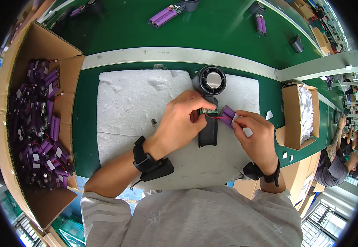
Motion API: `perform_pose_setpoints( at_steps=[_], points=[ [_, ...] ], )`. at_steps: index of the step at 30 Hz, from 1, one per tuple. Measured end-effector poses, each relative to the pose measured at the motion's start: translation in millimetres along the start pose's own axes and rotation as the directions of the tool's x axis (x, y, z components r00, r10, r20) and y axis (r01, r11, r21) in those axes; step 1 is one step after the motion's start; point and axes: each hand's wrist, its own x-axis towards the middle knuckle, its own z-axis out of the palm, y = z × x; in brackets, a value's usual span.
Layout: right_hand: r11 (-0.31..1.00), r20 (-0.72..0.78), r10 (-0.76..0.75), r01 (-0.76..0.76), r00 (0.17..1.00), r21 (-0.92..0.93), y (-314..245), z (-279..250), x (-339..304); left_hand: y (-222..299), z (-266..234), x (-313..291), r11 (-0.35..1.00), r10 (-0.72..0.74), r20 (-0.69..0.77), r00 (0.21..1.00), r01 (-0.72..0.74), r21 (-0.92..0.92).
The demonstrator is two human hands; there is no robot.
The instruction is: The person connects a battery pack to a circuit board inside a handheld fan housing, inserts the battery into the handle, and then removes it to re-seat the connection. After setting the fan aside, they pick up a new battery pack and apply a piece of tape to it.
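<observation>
A black handheld fan (208, 138) lies on the white foam pad, its round head (212, 80) away from me and its handle toward me. My left hand (183, 117) pinches a small green circuit board (208, 110) over the top of the handle. Thin red wire runs from the board to a purple battery pack (227, 115). My right hand (255, 133) grips that pack by its near end, just right of the handle. A white paper piece (247, 132) shows by the right fingers.
On the left stands a cardboard box (69, 103) of purple battery packs with wires. A smaller box (292, 117) of white paper pieces is at right. Beyond the pale rail (179, 55), fan assemblies (166, 16) lie on the green belt. Another person (337, 164) sits far right.
</observation>
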Motion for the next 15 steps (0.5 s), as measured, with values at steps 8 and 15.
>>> perform_pose_setpoints(
  at_steps=[8, 15],
  points=[
    [1.0, 0.139, 0.004, -0.007, 0.99, 0.021, -3.6, -4.5, 3.4, 1.5, -0.7, 0.7, 1.0, -0.011, 0.015, 1.0, 0.011, -0.002],
    [0.998, 0.17, -0.043, 0.051, 0.984, -0.042, 2.2, 3.4, 1.1, -2.0, 1.0, -0.3, 1.0, -0.013, 0.003, 1.0, 0.013, -0.012]
  ],
)
